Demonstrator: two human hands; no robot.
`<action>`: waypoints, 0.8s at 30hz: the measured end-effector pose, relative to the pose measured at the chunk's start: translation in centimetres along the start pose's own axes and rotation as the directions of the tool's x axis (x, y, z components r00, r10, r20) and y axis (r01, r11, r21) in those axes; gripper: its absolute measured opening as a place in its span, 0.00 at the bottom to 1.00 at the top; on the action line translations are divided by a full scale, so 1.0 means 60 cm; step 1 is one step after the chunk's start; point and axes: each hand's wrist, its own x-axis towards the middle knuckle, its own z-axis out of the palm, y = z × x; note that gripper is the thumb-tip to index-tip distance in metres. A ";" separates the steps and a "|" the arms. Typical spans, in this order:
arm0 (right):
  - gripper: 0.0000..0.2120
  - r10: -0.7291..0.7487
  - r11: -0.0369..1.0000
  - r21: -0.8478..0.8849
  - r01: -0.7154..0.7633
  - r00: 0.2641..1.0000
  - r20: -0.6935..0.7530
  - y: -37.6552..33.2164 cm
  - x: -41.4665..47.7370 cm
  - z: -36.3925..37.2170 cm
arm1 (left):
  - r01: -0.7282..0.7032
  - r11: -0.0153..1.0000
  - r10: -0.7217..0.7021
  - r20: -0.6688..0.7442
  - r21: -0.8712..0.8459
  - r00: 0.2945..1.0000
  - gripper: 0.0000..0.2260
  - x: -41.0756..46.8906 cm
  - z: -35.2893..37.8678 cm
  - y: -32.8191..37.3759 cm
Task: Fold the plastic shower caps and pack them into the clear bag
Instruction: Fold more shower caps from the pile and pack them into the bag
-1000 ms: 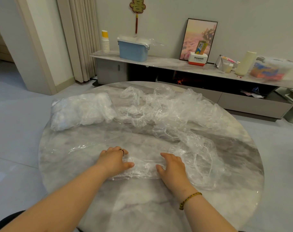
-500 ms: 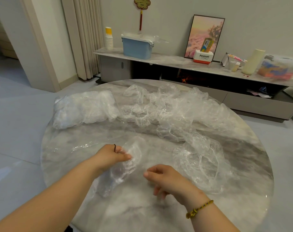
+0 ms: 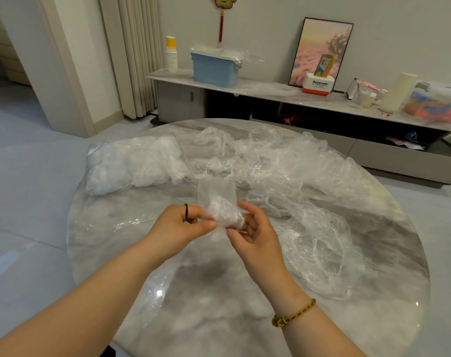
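Holding a folded shower cap (image 3: 219, 202) up between both hands, just above the near-middle of the round marble table (image 3: 214, 313). My left hand (image 3: 180, 225) pinches its lower left edge, thumb out front and fingers curled behind. My right hand (image 3: 255, 234) has the lower right corner, fingers curled in round the plastic. The cap is a narrow bundle, long axis running near to far. Its free end points up and away from me toward the far side of the table, and the gathered end is down at my fingertips. Far left on the table sits the clear bag (image 3: 131, 163), stuffed with white plastic and lying flat, well apart from my hands. The loose shower caps (image 3: 291, 166) are a big crinkly heap from the far middle sweeping round the right side toward me. Thin black ring (image 3: 186, 210) on my left hand, braided bracelet (image 3: 294, 314) on my right wrist.
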 end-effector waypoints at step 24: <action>0.11 0.208 0.711 -0.683 -0.166 0.978 -0.021 0.102 -0.005 0.009 | -0.168 0.840 0.225 -0.049 0.516 0.973 0.13 -0.050 0.038 -0.119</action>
